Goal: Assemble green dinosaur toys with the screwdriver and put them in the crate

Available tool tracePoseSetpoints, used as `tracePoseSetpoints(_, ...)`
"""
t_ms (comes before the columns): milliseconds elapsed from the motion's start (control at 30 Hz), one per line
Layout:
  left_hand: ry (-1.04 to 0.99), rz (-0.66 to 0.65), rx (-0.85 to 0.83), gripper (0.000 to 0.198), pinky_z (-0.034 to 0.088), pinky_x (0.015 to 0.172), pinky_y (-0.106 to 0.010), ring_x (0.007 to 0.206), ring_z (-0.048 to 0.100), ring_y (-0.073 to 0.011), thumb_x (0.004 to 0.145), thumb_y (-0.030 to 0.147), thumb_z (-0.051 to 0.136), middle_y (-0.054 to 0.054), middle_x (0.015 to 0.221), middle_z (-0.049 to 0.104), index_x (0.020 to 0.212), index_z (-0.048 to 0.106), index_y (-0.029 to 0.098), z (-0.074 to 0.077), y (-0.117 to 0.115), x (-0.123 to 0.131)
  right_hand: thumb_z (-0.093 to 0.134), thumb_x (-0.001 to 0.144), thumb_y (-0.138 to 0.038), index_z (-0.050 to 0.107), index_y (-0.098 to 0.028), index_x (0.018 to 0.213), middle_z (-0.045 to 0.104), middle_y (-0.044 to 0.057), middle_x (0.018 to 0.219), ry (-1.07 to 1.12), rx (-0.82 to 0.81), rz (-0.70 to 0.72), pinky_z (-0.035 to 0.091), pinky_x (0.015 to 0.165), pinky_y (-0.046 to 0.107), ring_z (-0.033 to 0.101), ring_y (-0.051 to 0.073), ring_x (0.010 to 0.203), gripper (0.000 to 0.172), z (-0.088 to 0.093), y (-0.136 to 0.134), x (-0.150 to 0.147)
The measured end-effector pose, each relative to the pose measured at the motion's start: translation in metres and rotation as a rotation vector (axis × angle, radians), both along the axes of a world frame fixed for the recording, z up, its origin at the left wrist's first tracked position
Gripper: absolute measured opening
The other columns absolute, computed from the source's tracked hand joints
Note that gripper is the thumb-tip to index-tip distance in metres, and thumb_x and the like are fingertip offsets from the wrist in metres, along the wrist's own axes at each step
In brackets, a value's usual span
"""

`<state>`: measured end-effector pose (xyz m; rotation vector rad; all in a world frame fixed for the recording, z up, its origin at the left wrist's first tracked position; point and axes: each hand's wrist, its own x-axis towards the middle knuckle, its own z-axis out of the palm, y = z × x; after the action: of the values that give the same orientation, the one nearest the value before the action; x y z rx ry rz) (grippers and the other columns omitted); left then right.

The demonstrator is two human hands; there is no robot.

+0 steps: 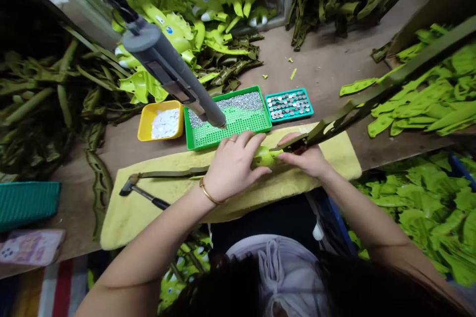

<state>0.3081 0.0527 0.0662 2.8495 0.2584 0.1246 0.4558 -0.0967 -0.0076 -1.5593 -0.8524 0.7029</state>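
On the yellow cloth, both hands are at a long toy-like plastic assembly, with a bright green middle part [265,156] and curved olive limbs. My left hand [234,166] rests over the green part from above, fingers bent round its far side. My right hand [307,159] grips where the olive right limb [345,114] meets the green part, thumb in front. That limb rises toward the upper right; an olive strip [169,174] lies out to the left. Beside the strip is a small hammer [143,194]. A grey electric screwdriver [178,74] hangs just beyond my left hand.
Behind the cloth [126,213] stand a yellow tub [143,129] of white pieces, a green tray [223,137] of small screws, and a teal tray [290,117] of round metal discs. Green and olive plastic parts are heaped around. A phone [31,246] lies at left.
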Motion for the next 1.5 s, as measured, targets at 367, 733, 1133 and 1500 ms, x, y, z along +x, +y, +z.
tracePoseSetpoints(367,0.321,-0.146,-0.116,0.04,0.046,0.074,-0.034,0.09,0.06,-0.0242,0.081,0.048,0.068,-0.004,0.096,0.065,0.112,0.069,0.023,0.011,0.038,-0.004,0.054,0.083,-0.015,0.068,-0.017,0.095,0.07,0.008,0.096,-0.652,-0.178,0.071,0.051,0.091,0.043,0.063,0.021,0.09,0.018,0.035,0.153,0.108)
tracePoseSetpoints(733,0.31,-0.132,-0.207,0.047,0.048,0.076,-0.035,0.092,0.063,-0.024,0.076,0.049,0.073,-0.004,0.098,0.066,0.115,0.069,0.024,0.006,0.049,0.001,0.062,0.078,-0.025,0.062,-0.015,0.092,0.068,0.009,0.089,-0.547,-0.128,0.005,0.054,0.087,0.048,0.063,0.023,0.09,0.018,0.005,0.219,0.16)
tracePoseSetpoints(1133,0.256,-0.019,-0.343,0.056,0.046,0.078,-0.036,0.087,0.062,-0.0245,0.069,0.055,0.072,-0.005,0.096,0.065,0.113,0.072,0.022,-0.009,0.065,0.046,0.083,0.054,-0.05,0.06,-0.027,0.089,0.073,0.001,0.1,0.312,0.169,-0.48,0.054,0.092,0.043,0.067,0.02,0.093,0.048,-0.002,-0.004,0.037)
tracePoseSetpoints(1500,0.272,0.027,-0.29,0.056,0.046,0.074,-0.033,0.086,0.062,-0.0241,0.069,0.052,0.074,-0.005,0.092,0.064,0.116,0.072,0.022,-0.007,0.053,0.05,0.079,0.065,-0.052,0.046,-0.027,0.094,0.066,0.001,0.095,0.197,0.076,-0.371,0.057,0.087,0.037,0.066,0.018,0.092,0.05,-0.013,0.031,-0.026)
